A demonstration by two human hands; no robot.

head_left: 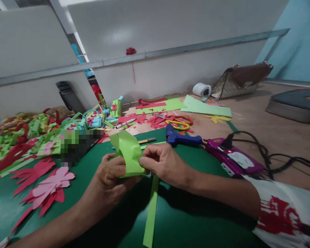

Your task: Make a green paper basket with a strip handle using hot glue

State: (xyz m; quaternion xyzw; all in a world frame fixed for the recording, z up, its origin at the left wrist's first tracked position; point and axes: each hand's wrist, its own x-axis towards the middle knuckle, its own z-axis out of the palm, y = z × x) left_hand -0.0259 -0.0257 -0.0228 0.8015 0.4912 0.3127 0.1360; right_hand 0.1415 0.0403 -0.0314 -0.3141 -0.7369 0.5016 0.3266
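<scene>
Both my hands hold a folded light green paper piece [129, 150] just above a dark green cutting mat [186, 220]. My left hand [111, 175] grips its lower left side with curled fingers. My right hand [162, 163] pinches its right edge between thumb and fingers. A long light green paper strip [151, 210] lies on the mat below my hands. A blue glue gun [182, 138] lies just beyond my right hand.
Pink and red paper flowers [46, 187] lie at the left on the mat. Several finished paper baskets [93, 119] and scraps are piled at the left back. Scissors [179, 123], a purple device [235, 160] with black cables, a tape roll [201, 89] and a handbag [241, 81] sit to the right.
</scene>
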